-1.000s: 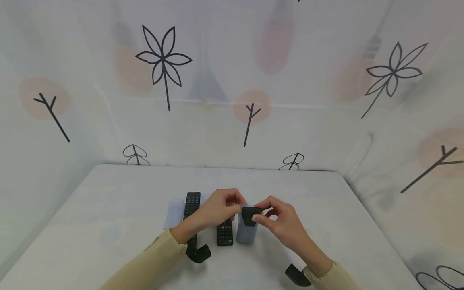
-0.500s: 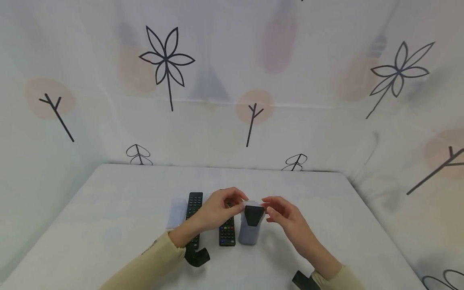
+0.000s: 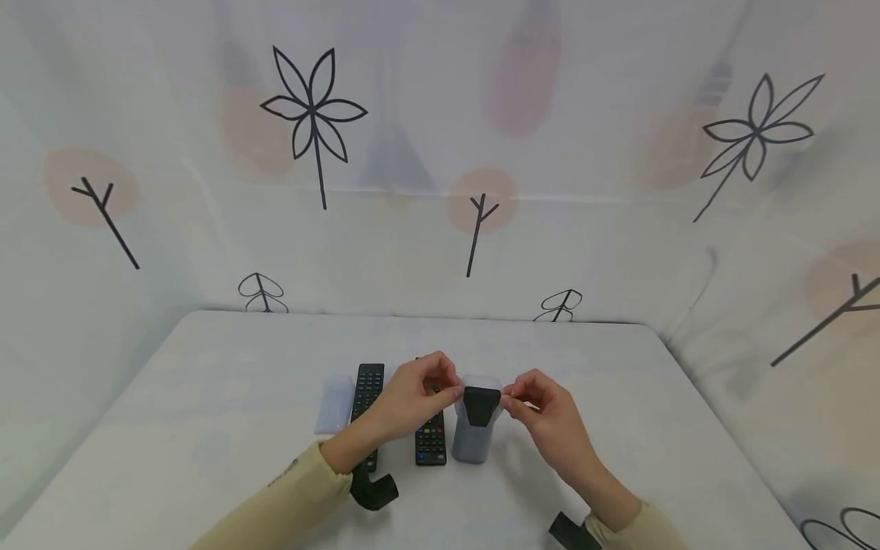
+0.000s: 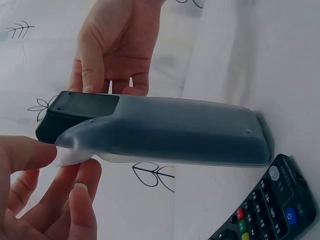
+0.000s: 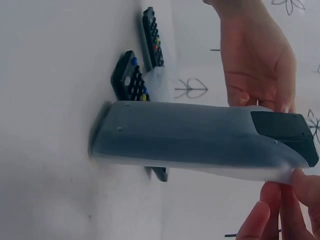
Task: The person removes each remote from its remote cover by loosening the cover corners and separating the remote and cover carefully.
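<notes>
A dark remote control point(image 3: 482, 405) stands on end on the table inside a translucent bluish silicone cover point(image 3: 471, 447). Its dark upper end pokes out through the opening of the cover, as both wrist views show. My left hand point(image 3: 415, 393) pinches the lip of the cover at the upper left between thumb and fingers. On the opposite side, the thumb and fingers of my right hand point(image 3: 553, 420) pinch the lip too. In the right wrist view the cover's lip point(image 5: 282, 174) is stretched out at the right thumb.
Left of the covered remote lies a black remote point(image 3: 431, 444), partly under my left hand. Farther left are another black remote point(image 3: 369, 382), partly behind my forearm, and a pale bluish flat piece point(image 3: 334, 405). A patterned cloth wall point(image 3: 399, 252) rises behind the table point(image 3: 227, 382).
My right fingers have let go of the remote's dark end, drawn off to the right, and now pinch the cover's lip. My left hand keeps its place on the cover.
</notes>
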`<state>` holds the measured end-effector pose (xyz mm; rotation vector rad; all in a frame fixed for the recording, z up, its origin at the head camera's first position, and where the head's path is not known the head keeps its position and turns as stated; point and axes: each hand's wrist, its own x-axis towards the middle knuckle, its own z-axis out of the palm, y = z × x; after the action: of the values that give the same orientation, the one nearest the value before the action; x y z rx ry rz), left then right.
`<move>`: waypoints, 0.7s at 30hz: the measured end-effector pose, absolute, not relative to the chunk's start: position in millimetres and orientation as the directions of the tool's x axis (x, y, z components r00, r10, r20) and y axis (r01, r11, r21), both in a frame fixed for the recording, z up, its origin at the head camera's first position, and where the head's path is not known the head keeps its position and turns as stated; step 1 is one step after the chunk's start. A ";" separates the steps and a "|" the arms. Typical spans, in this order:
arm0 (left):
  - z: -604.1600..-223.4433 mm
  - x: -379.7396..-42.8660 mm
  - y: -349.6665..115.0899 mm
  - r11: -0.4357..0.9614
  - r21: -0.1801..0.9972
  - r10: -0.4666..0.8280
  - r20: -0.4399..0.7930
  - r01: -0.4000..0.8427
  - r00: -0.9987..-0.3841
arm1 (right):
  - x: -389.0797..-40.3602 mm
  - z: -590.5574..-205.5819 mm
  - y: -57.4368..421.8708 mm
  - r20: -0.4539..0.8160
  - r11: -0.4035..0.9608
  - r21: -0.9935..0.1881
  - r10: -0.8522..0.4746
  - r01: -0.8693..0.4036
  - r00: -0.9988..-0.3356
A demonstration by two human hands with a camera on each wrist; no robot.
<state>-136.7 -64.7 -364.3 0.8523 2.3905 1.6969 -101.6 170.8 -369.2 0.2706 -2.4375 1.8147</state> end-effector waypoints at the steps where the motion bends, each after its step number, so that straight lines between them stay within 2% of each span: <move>1: -363.8 -136.7 -65.1 0.231 0.891 0.486 0.243 0.391 -0.840 | -100.9 -369.5 170.1 0.191 0.277 -0.938 -0.086 -0.208 -0.978; 6: -357.5 -132.4 -66.6 0.275 0.887 0.482 0.207 0.372 -0.851 | -96.8 -367.3 168.1 0.208 0.313 -0.925 -0.061 -0.217 -0.976; 12: -358.4 -131.8 -66.5 0.264 0.899 0.457 0.202 0.349 -0.866 | -93.7 -361.7 165.2 0.190 0.344 -0.919 -0.049 -0.195 -0.981; 17: -361.8 -132.6 -64.8 0.241 0.897 0.455 0.233 0.371 -0.859 | -94.6 -365.3 165.5 0.289 0.389 -0.873 -0.073 -0.294 -0.955; 21: -364.7 -133.4 -63.2 0.276 0.874 0.444 0.253 0.400 -0.860 | -96.7 -372.9 165.3 0.417 0.500 -0.758 -0.121 -0.418 -0.901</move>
<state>-133.4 -63.2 -364.7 0.8195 2.4769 1.6767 -96.7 165.3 -372.9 0.4526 -2.4378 1.3567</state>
